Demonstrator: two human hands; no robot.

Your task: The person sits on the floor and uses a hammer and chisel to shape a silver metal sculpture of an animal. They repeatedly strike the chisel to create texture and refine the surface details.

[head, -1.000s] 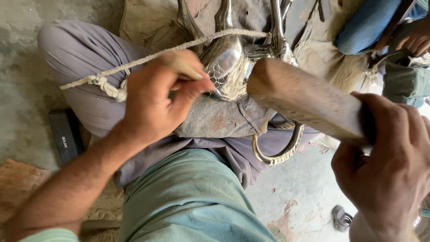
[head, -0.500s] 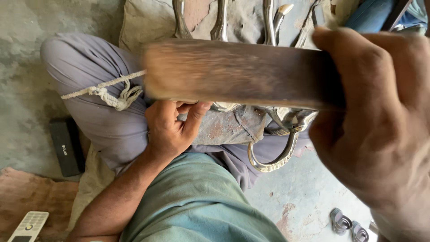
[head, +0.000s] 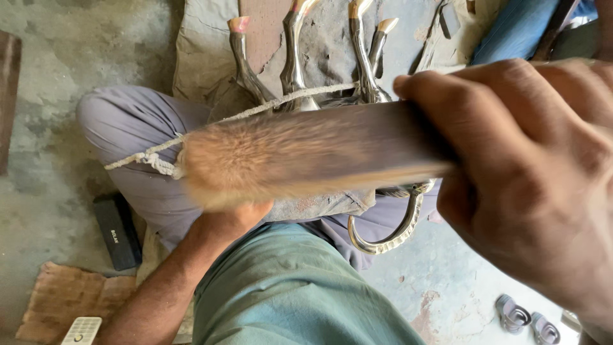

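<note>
My right hand (head: 530, 185) fills the right side, close to the camera, gripping a thick wooden stick (head: 306, 156) that lies blurred across the middle. Its frayed, lighter end points left. Under it a shiny metal figure (head: 295, 57) rests legs-up on a grey cloth over my lap, tied down with a pale rope (head: 150, 158). A curved metal part (head: 399, 233) of it hangs below the stick. Only the wrist and heel of my left hand (head: 239, 216) show beneath the stick. Its fingers are hidden.
I sit cross-legged on a concrete floor. A black box (head: 118, 231), a piece of cardboard (head: 67, 297) and a white keypad device (head: 80, 331) lie at lower left. Small sandals (head: 525, 315) lie at lower right. Another person's blue clothing (head: 517, 25) is at top right.
The stick has risen toward the camera and swung across the view, covering my left hand, which earlier pinched a small tan tool against the metal figure. The view has shifted slightly.
</note>
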